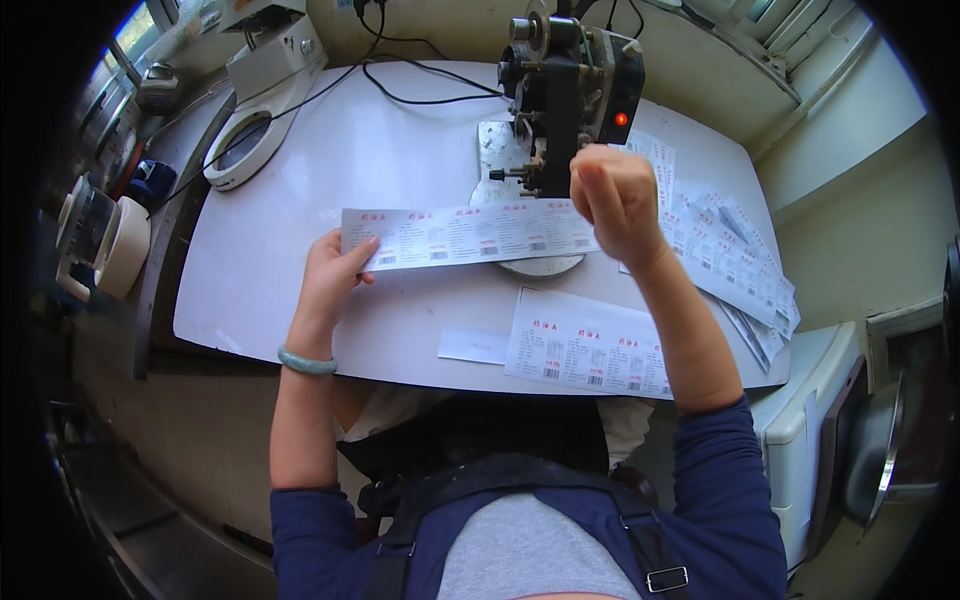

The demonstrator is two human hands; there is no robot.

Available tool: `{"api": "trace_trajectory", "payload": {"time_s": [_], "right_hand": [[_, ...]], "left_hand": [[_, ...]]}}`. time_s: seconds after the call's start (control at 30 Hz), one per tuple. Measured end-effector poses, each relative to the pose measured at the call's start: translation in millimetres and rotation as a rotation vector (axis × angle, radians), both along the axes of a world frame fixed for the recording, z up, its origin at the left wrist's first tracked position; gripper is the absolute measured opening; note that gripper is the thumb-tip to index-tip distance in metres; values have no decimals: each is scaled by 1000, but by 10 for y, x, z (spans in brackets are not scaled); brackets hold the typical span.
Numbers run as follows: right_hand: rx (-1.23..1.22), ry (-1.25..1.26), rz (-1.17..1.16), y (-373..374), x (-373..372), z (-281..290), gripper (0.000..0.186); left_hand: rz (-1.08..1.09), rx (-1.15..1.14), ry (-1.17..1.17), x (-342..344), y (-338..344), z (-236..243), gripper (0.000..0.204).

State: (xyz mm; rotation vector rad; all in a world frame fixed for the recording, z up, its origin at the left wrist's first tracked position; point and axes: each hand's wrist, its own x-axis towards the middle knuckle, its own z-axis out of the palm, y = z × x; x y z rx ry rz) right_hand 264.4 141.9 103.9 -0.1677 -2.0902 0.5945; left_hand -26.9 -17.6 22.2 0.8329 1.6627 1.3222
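Note:
My left hand (338,262) pinches the left end of a long white strip of printed labels (465,235), thumb on top. The strip lies across a round metal base plate (540,266) beneath a black machine (560,110) with a lit red lamp. My right hand (615,195) is closed in a fist at the machine's front right, above the strip's right end; whatever its fingers hold is hidden. More printed label sheets (590,345) lie at the table's front edge, with a small white slip (472,344) beside them.
A loose pile of label sheets (730,260) covers the table's right part. A white device with a ring base (270,90) stands at the back left of the white table (250,280), with black cables nearby. Appliances (120,230) line the left side; a white cabinet (800,400) stands at right.

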Motion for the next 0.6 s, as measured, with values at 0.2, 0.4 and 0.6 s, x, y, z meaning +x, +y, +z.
{"api": "trace_trajectory", "payload": {"time_s": [0.2,0.4,0.6], "right_hand": [[353,-224,43,-220,63,-435,46],[-55,19,50,169,58,-78,54],[-7,68,46,117,-9,8,53]], "left_hand": [[-32,-1,-21,103,75,-16,26],[-46,11,3,149,135,13,27],[-85,29,0,368,321,-14,27]]}}
